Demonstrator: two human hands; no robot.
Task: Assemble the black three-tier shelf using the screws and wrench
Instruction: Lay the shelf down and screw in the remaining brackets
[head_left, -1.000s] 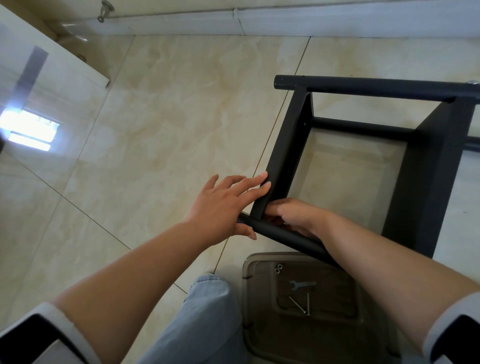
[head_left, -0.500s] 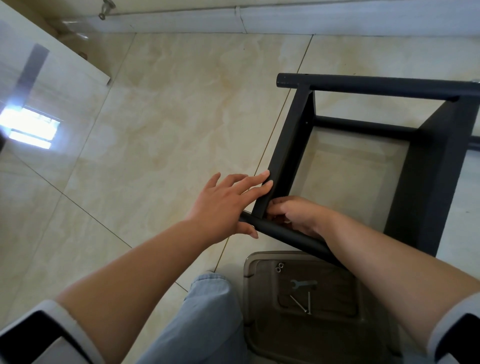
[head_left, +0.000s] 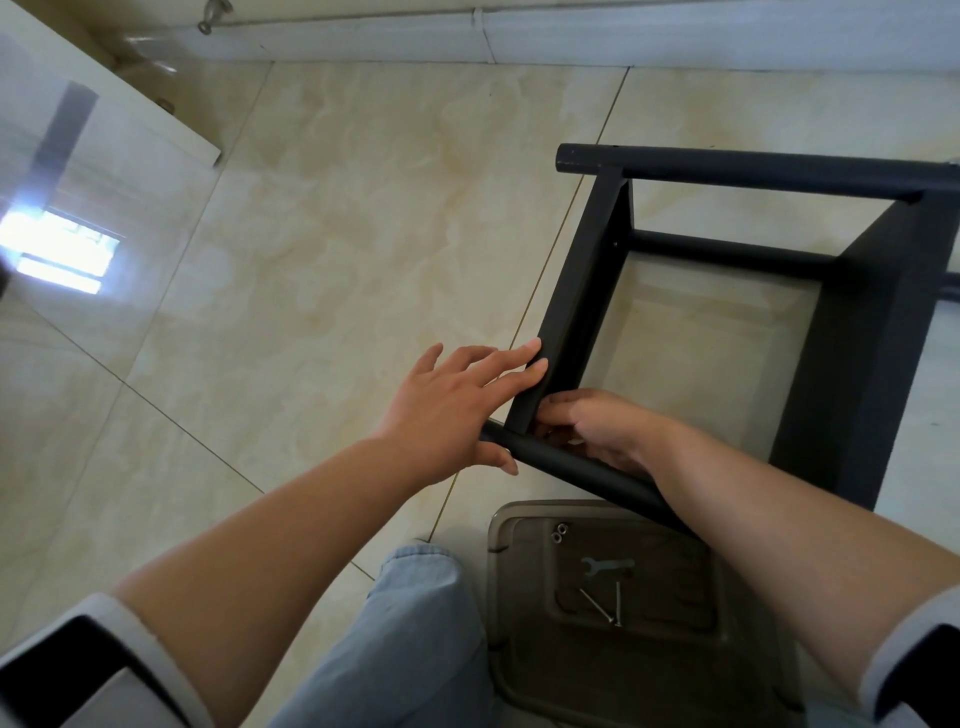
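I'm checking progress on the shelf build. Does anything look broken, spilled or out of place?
Nothing stands out. The shelf lies on its side, unfinished; the wrench and two screws sit neatly in the tray.

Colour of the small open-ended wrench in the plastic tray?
Silvery grey metal: the small open-ended wrench lies in the translucent brown plastic tray, clearest in the head view.

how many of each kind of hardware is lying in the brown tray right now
In the brown tray:
wrench: 1
long screws: 2
small nuts: 2, though they are tiny and hard to make out
Total: 5 pieces
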